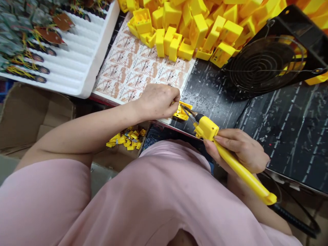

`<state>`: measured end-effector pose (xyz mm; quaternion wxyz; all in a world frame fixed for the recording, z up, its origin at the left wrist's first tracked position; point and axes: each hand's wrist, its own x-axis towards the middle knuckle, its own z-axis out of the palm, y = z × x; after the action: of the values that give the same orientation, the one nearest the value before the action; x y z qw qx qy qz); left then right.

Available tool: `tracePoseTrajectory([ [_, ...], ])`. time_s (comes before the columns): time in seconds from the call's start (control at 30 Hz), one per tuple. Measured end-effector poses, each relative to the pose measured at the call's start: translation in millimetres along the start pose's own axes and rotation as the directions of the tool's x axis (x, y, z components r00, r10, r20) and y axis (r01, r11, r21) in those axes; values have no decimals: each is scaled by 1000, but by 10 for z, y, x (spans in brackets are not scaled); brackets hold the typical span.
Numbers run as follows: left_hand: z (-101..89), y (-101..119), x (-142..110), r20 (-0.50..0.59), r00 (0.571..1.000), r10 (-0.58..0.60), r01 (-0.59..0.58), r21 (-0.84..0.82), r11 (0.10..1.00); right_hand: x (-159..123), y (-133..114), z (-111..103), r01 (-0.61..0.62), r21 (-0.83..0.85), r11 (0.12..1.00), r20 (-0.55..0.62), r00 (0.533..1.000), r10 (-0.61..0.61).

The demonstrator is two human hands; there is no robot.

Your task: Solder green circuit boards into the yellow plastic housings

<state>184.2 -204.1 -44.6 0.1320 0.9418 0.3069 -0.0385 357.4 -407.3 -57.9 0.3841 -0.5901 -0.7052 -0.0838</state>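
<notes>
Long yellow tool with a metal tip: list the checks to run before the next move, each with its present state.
1. Bare right hand holding the long yellow tool: ok, fingers and thumb are around it.
2. Metal tip directed at the small yellow plastic case: ok; actual contact, cannot tell.
3. Bare left hand steadying the case: cannot tell; its fingers are at the case's left end, grip hidden.
4. Left fingers well away from the tip: not ok, they are close.
5. Black square fan clear of the tool: ok, it stands apart.
6. Tip hot: cannot tell.
</notes>
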Motion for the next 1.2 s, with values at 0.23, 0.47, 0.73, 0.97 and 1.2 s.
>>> tracePoseTrajectory([
  [0.23,1,2,14,-11,1000,3,-3,-22,1000,51,28,-179,3,50,999,95,995,-8],
  [0.47,-26,-1,28,-5,1000,-4,4,-9,1000,12,72,-135,9,92,996,-39,999,-5],
  [0.73,-43,-33,-25,-53,996,66,-64,33,997,-90,90,-41,-116,106,988,-96,987,126],
  [0.97,-82,-232,-341,-319,919,232,-257,-39,965,-191,105,-68,-207,87,975,-144,965,217],
  [1.2,268,-250,-485,-370,878,303,-297,75,952,-175,107,-52,-182,69,981,-120,975,189],
])
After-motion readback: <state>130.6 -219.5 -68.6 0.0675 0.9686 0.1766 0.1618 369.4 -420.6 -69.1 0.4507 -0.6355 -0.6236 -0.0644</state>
